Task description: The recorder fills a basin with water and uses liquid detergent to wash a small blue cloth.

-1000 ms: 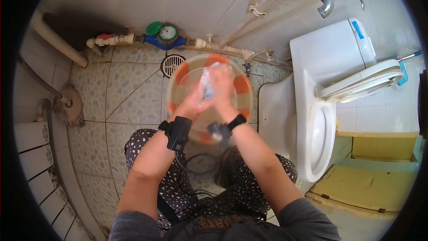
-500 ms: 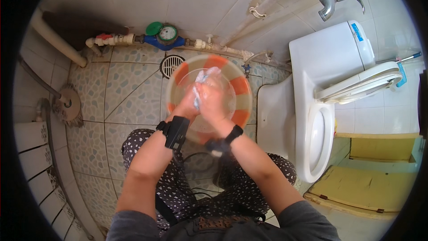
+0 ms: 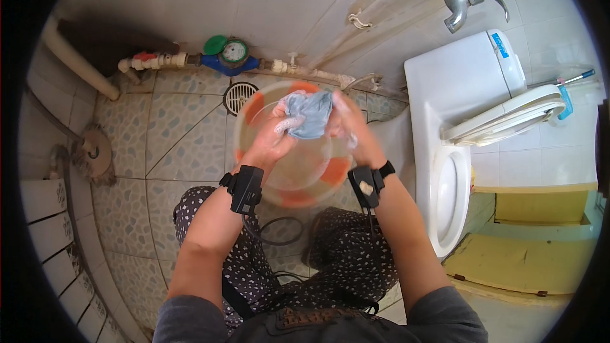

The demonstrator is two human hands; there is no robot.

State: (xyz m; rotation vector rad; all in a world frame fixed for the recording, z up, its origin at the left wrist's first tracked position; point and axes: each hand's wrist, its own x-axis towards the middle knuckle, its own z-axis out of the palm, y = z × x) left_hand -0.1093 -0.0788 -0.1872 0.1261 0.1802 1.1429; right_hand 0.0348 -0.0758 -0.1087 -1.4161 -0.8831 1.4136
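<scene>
Blue cloth (image 3: pixel 311 116), crumpled (sudsy at edge); left fingers (image 3: pixel 290 124) clamped on it; right fingers (image 3: pixel 341 105) blurred, cannot tell.

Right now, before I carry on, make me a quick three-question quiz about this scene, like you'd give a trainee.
1. What colour is the cloth between the hands, left and right?
2. True or false: the basin is to the left of the toilet.
3. Which lies beside the basin's upper left edge? A) mop head B) floor drain C) tap

Key: 1. Light greyish blue. 2. True. 3. B.
</scene>
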